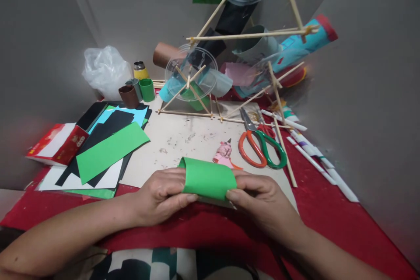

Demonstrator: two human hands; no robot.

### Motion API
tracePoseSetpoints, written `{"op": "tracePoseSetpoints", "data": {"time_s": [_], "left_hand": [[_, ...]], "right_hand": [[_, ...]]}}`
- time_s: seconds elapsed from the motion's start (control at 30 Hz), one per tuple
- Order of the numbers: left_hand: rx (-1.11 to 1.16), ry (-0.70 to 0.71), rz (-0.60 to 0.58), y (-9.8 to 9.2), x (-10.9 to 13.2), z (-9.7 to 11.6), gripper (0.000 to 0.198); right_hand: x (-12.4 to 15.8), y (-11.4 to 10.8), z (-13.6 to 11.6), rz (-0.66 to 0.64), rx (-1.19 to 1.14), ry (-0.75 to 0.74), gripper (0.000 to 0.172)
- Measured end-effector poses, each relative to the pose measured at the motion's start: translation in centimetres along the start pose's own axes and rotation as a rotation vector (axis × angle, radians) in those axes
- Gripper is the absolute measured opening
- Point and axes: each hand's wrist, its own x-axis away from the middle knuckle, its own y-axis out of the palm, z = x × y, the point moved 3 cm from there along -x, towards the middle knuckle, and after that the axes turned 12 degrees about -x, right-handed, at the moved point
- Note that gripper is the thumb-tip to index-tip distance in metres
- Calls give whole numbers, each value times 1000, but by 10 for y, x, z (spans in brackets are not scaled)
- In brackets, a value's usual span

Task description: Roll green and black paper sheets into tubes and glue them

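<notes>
A bright green sheet of paper [210,179], curved into a tube, is held between both hands near the front of the table. At its left end, my left hand [166,194] has fingers inside the curve and the thumb on the lower edge. My right hand [254,194] grips the other end the same way, thumb at the lower right corner. Just beyond the tube lies a pink glue gun [224,153], partly hidden by it. Large scissors [261,144] with one orange and one green handle rest to the right of the glue gun.
Coloured paper sheets [111,151] and a red box [61,143] lie at left. Behind them stand small paper cups [146,90] and a plastic bag [106,70]. A wooden-stick frame [249,35] with discs and paper tubes rises at back. White rolled sticks [323,164] lie right.
</notes>
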Motion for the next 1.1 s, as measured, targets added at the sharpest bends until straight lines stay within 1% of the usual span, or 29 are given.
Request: {"op": "tracePoseSetpoints", "data": {"time_s": [0.07,0.1,0.17,0.23,0.27,0.33,0.4,0.5,0.57,0.6,0.73,0.8,0.87,0.97,1.1], "left_hand": [[-5,-36,4,2,0,-2,17],[8,-81,15,2,1,-2,20],[64,-221,20,2,2,-4,26],[144,-367,-15,3,5,-6,29],[189,-420,-45,4,6,-6,29],[271,-481,-99,6,8,-7,27],[327,-499,-108,7,11,-7,25],[375,-547,-97,10,14,-9,30],[414,-597,-63,11,16,-11,34],[428,-626,-33,11,16,-13,36],[479,-695,113,7,14,-21,36],[561,-688,142,7,13,-25,34],[641,-678,141,10,12,-29,33],[691,-674,104,16,13,-31,32],[689,-664,61,21,15,-28,30]], "right_hand": [[-2,0,0,-42,-16,20,27],[-2,1,-1,-65,-11,8,23],[-3,3,-4,-95,24,-49,14],[-3,6,-7,-96,67,-106,8],[-3,7,-8,-83,80,-123,8],[-2,8,-8,-46,80,-115,12],[-1,9,-5,-15,50,-54,15],[3,7,5,-2,-16,88,26],[5,4,13,10,-58,155,31],[6,2,16,27,-74,161,32],[3,-6,22,167,-68,54,32],[2,-6,21,202,-15,-4,32],[0,-2,17,193,48,-41,31],[0,5,11,162,93,-60,28],[2,10,10,112,74,-11,36]]}}
